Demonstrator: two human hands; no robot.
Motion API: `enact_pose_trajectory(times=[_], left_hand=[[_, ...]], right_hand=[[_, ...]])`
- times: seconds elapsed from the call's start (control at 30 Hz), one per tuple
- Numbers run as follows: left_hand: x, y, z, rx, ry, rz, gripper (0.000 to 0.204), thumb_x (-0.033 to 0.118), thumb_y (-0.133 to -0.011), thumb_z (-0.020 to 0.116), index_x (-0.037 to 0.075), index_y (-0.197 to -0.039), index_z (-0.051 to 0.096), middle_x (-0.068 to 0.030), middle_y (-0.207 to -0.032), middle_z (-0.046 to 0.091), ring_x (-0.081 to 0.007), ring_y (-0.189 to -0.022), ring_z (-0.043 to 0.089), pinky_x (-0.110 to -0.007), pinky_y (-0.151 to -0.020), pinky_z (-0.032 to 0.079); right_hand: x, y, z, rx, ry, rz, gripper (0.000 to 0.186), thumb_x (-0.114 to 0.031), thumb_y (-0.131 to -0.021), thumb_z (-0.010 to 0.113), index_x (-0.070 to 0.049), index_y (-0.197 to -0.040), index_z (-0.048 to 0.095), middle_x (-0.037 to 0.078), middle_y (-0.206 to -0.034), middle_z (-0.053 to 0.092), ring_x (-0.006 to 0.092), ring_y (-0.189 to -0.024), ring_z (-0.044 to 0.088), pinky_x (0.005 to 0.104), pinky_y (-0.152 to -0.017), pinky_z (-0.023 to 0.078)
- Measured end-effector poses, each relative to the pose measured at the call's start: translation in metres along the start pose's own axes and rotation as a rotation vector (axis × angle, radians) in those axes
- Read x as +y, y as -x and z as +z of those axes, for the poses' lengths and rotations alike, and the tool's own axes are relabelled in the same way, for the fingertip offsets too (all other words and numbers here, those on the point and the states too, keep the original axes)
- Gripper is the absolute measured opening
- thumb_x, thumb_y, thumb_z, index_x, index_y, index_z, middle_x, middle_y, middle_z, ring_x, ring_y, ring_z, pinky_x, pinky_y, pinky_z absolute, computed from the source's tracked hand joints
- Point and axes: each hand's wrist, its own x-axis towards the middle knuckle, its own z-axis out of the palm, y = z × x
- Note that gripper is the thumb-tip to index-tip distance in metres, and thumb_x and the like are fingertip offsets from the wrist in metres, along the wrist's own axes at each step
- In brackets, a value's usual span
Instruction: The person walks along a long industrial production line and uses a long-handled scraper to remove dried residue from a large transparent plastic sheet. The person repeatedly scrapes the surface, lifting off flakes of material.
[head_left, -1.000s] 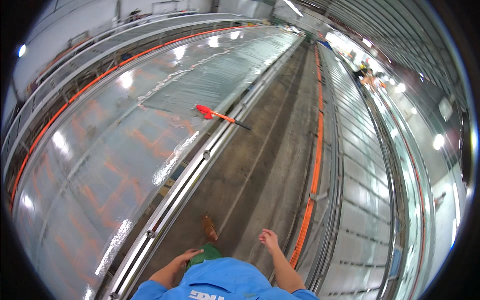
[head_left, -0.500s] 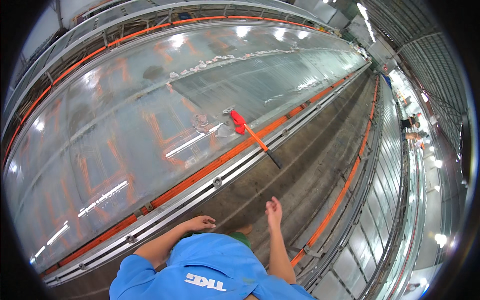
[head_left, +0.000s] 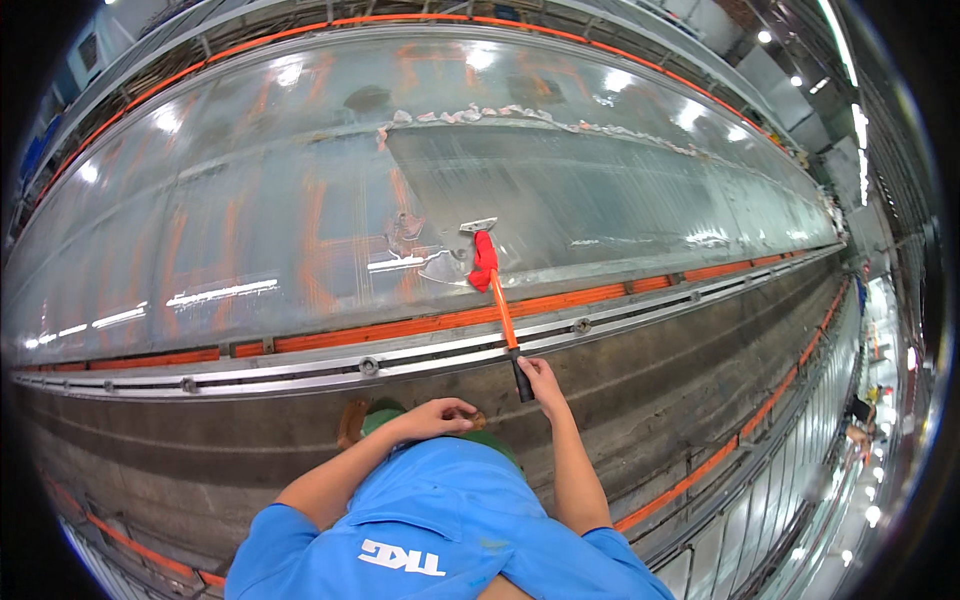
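Note:
A long-handled scraper (head_left: 506, 322) lies across the near rim of a wide, wet grey table surface (head_left: 300, 215). It has a metal blade head, a red cloth wrapped below the head, an orange shaft and a black grip that sticks out over the edge toward me. My right hand (head_left: 540, 382) is closed at the black grip, fingers against its right side. In front of my waist hangs my left hand (head_left: 445, 417), fingers loosely bent, with nothing visible in it. Beside the blade is a pinkish-grey clump of residue (head_left: 405, 232).
Orange strips (head_left: 430, 322) and a metal rail (head_left: 300, 380) run along the table's near edge. A line of pale crumpled lumps (head_left: 480, 114) crosses the surface. Behind me runs another orange-edged rail (head_left: 740, 440). Another person (head_left: 860, 420) is far off at the right.
My view has turned toward the table. My right hand has moved forward to the scraper's black grip and closed there. My left hand stays near my waist.

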Motion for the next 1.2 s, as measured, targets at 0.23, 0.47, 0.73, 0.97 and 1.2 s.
enact_pose_trajectory(times=[0.23, 0.47, 0.73, 0.97, 1.2], left_hand=[[0.066, -0.055, 0.045, 0.39, -0.399, 0.402, 0.049, 0.032, -0.098, 0.078, 0.009, -0.139, 0.066, -0.0124, -0.127, 0.069, -0.0284, -0.12, 0.067, -0.04, -0.104, 0.054], [0.159, -0.234, 0.012, 0.637, -1.137, 0.8, 0.071, 0.035, -0.076, 0.089, 0.017, -0.139, 0.062, -0.0156, -0.154, 0.053, -0.0348, -0.152, 0.042, -0.057, -0.126, 0.031], [0.122, -0.37, 0.026, 0.408, -1.053, 0.577, 0.025, 0.038, -0.08, 0.075, 0.016, -0.068, 0.075, -0.0027, -0.073, 0.072, -0.0268, -0.082, 0.07, -0.043, -0.078, 0.047], [0.065, -0.262, -0.029, 0.686, -0.806, 0.718, 0.012, 0.03, -0.066, 0.08, 0.021, -0.067, 0.072, 0.0021, -0.068, 0.064, -0.0219, -0.075, 0.062, -0.039, -0.073, 0.044], [0.109, -0.275, -0.019, 0.665, -0.754, 0.771, 0.013, 0.027, -0.064, 0.079, 0.02, -0.064, 0.067, 0.0023, -0.065, 0.061, -0.0219, -0.071, 0.058, -0.038, -0.071, 0.042]], right_hand=[[-0.078, 0.011, -0.041, -0.235, 0.003, -0.153, 0.037, -0.029, -0.109, 0.065, -0.002, -0.134, 0.062, 0.001, -0.078, 0.062, 0.0105, -0.06, 0.057, 0.0267, -0.054, 0.046], [-0.168, 0.103, -0.212, -0.15, 0.263, 0.097, 0.044, -0.018, -0.107, 0.066, 0.0, -0.146, 0.064, 0.004, -0.081, 0.069, 0.0098, -0.063, 0.06, 0.0257, -0.057, 0.047], [-0.24, 0.08, -0.25, -0.127, 0.466, 0.335, 0.047, -0.015, -0.106, 0.065, 0.001, -0.15, 0.06, 0.003, -0.078, 0.065, 0.0091, -0.06, 0.058, 0.0252, -0.056, 0.047], [-0.259, 0.093, -0.141, -0.142, 0.624, 0.423, 0.049, -0.015, -0.101, 0.075, 0.0, -0.146, 0.064, 0.001, -0.078, 0.068, 0.0067, -0.06, 0.056, 0.0246, -0.055, 0.047], [-0.285, 0.091, -0.138, 0.004, 0.715, 0.449, 0.043, -0.013, -0.102, 0.074, 0.001, -0.142, 0.067, 0.003, -0.077, 0.07, 0.0056, -0.058, 0.056, 0.0243, -0.051, 0.047]])
